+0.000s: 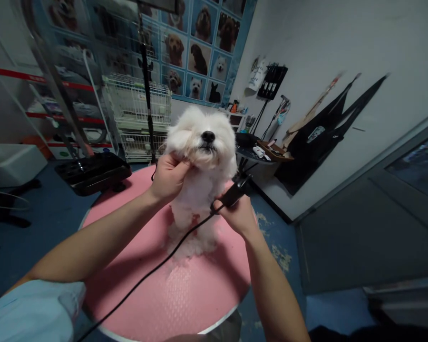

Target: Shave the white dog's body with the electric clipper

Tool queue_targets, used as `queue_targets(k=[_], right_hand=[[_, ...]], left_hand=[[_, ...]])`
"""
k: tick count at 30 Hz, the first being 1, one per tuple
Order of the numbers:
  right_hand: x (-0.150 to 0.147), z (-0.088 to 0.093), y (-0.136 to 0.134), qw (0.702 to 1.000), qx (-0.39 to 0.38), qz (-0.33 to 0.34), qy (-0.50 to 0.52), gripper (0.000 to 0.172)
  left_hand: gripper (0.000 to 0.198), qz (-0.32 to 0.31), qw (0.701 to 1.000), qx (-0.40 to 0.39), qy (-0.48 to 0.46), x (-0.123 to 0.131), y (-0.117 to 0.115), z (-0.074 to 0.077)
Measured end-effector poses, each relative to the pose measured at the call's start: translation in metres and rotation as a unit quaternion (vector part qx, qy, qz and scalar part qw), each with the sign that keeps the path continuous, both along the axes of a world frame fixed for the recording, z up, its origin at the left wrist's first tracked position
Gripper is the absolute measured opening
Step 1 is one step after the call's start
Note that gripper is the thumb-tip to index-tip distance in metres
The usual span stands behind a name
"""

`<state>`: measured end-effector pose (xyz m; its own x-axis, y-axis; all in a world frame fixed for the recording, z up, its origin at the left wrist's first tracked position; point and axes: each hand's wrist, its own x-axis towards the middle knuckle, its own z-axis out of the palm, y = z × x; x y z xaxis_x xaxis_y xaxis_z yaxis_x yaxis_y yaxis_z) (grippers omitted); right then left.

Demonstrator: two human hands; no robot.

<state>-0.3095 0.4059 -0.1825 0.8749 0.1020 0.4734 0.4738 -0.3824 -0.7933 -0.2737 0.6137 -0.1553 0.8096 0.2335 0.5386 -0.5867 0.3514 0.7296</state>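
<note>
A fluffy white dog (203,185) sits upright on a round pink grooming table (139,280), its muzzle raised towards me. My left hand (169,175) is closed on the fur under its jaw, at the left side of the head. In my right hand (238,211) are black corded hair clippers (235,191), held beside the dog's chest and shoulder. Their black cord (157,267) runs down across the tabletop to the bottom left. The blade end is hard to make out against the dark background. Loose white fur (185,249) lies around the dog's front paws.
A metal grooming arm (48,66) and a black base (92,172) stand at the table's left rim. Behind are wire cages (137,104). A side table (255,153) with tools stands at back right, near black aprons (317,137) hanging on the wall.
</note>
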Motion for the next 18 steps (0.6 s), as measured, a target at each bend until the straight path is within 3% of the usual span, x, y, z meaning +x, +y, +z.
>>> queue_targets(k=[5,9,14,18], right_hand=[[-0.008,-0.006,0.005,0.983,0.149,-0.059,-0.091,0.023],[-0.011,-0.014,0.016,0.983,0.145,-0.061,-0.092,0.023],[-0.024,-0.049,0.017,0.989,0.093,-0.082,-0.076,0.021],[-0.037,-0.065,0.017,0.977,0.173,-0.091,-0.083,0.024]], left_hand=[[0.040,0.011,1.000,0.009,0.013,0.001,-0.002,0.006],[0.039,0.015,1.000,0.026,0.006,-0.001,-0.005,0.010],[0.037,-0.007,0.997,0.073,-0.010,-0.001,-0.004,0.015],[0.032,-0.050,0.985,0.163,-0.024,0.006,0.004,0.023]])
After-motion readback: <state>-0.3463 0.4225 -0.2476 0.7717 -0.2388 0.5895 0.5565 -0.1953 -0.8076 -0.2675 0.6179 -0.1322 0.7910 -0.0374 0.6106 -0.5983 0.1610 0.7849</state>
